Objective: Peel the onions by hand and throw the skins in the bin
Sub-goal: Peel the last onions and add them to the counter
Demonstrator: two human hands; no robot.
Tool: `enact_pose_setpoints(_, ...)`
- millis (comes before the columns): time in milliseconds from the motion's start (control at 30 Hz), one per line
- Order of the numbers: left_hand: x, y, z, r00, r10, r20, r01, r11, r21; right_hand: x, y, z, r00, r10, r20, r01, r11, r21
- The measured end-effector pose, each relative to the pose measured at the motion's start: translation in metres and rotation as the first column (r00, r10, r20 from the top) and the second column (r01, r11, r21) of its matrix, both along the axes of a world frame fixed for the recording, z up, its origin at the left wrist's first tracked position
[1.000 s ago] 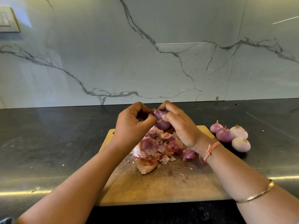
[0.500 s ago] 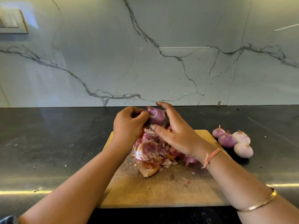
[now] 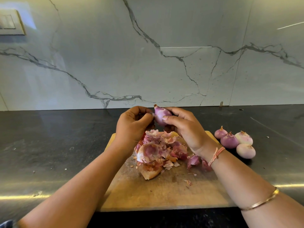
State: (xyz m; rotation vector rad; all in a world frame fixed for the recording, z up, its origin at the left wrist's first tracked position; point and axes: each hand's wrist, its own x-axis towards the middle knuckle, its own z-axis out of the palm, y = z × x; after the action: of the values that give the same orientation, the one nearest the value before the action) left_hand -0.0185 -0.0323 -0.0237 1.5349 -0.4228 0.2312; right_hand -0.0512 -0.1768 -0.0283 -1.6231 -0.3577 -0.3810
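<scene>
My right hand (image 3: 184, 127) grips a small purple onion (image 3: 160, 115) between thumb and fingers, held above the far end of the wooden cutting board (image 3: 164, 191). My left hand (image 3: 133, 125) has its fingers curled, and its thumb and fingertips pinch the skin at the onion's left side. A heap of purple and brown onion skins (image 3: 161, 152) lies on the board under both hands. Several peeled onions (image 3: 235, 142) sit on the counter to the right of the board. No bin is in view.
The board lies on a dark stone counter (image 3: 57, 145) against a white marble wall (image 3: 148, 55). A switch plate (image 3: 9, 22) is on the wall at upper left. Small skin scraps (image 3: 187, 181) dot the board's near half.
Both hands have lifted the onion higher above the skin heap. My right hand has turned the onion and closed its thumb and fingers round it. My left hand still picks at its left side.
</scene>
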Motion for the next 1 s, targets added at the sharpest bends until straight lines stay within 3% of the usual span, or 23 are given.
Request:
enact_pose_setpoints(167,0.005,0.005,-0.003,0.995,0.091,0.051,-0.095,0.992,0.079,0.002,-0.002,0.001,0.998,0.057,-0.026,-0.051,0.977,0.205)
enact_pose_setpoints(267,0.004,0.007,-0.003,0.991,0.103,0.084,-0.110,0.990,0.085,0.002,-0.004,0.003,0.999,0.036,-0.022,-0.031,0.977,0.211)
enact_pose_setpoints(533,-0.005,0.002,-0.004,0.983,0.043,0.179,-0.079,0.977,0.199,0.002,-0.003,0.001,1.000,0.005,-0.020,-0.002,0.991,0.136)
enact_pose_setpoints(1000,0.001,0.004,-0.002,0.983,-0.159,-0.094,0.157,0.987,-0.022,0.000,-0.003,-0.004,0.994,-0.042,0.099,0.060,0.981,-0.184)
